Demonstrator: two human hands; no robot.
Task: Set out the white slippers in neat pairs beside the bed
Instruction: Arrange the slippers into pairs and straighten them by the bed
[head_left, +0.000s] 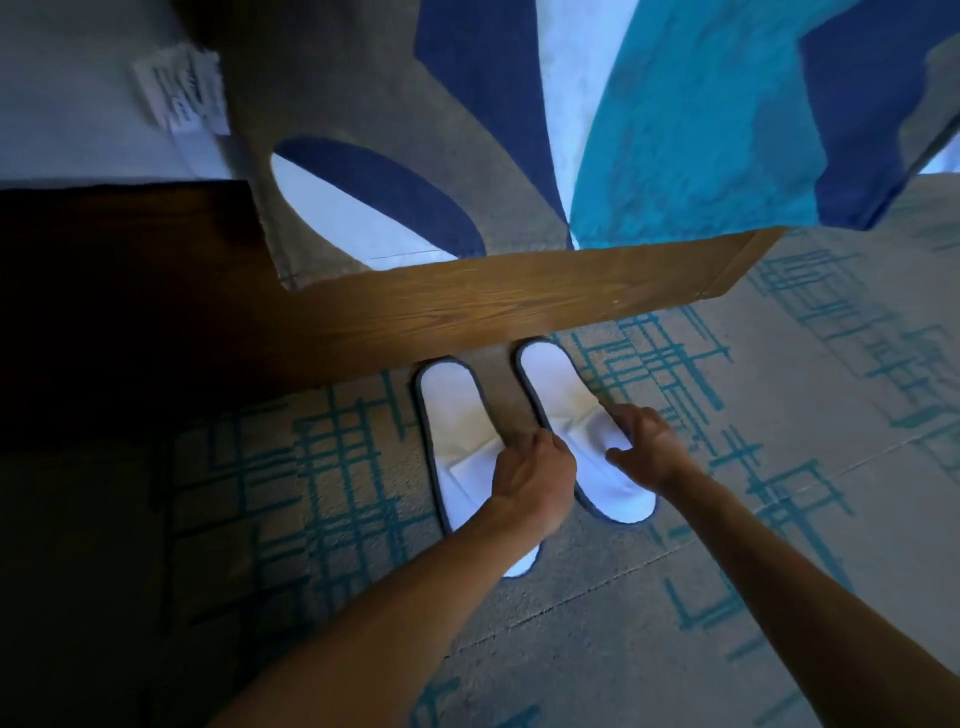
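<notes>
Aligning the pair: the left hand (530, 475) is curling its fingers onto the left slipper (457, 447), and the right hand (647, 441) is pinching the right slipper (566, 410) at its strap. Both are lying on the carpet (779, 519), toes at 12 o'clock against the bed frame (467, 306). Keep heels level. No containers are showing.

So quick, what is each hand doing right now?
Left hand: fingers curled onto the left slipper, gripping its inner edge.
Right hand: pinching the strap of the right slipper.
</notes>
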